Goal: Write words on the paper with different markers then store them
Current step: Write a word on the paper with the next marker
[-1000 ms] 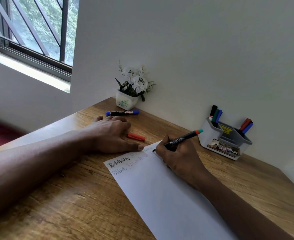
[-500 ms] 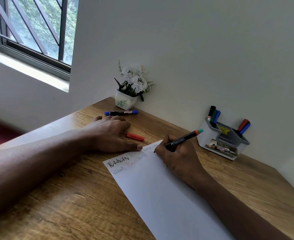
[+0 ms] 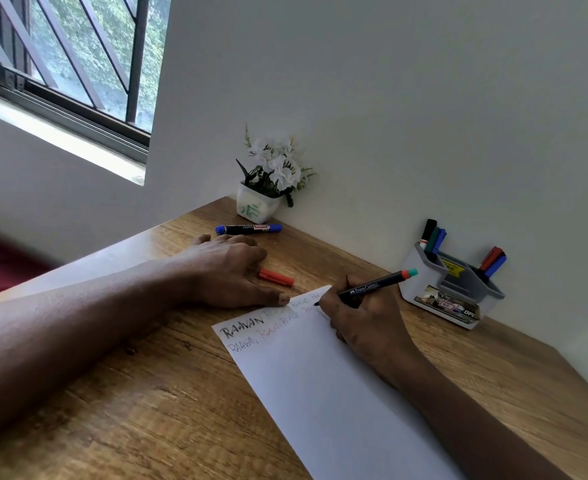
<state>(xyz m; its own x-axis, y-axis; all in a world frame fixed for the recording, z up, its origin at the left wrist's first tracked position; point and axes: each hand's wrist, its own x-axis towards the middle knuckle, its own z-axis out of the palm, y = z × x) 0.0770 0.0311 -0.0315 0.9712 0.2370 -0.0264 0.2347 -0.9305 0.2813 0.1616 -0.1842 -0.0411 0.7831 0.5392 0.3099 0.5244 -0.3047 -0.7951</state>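
Fainter words on paper (image 3: 320, 393) illegible

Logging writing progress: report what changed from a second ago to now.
Barely anything. The right hand, gripping the black marker, edged slightly rightward along the top lines of the paper, tip still down. The left hand stays resting on the table, thumb at the sheet's edge. Red cap, blue-capped marker and organizer are unmoved.
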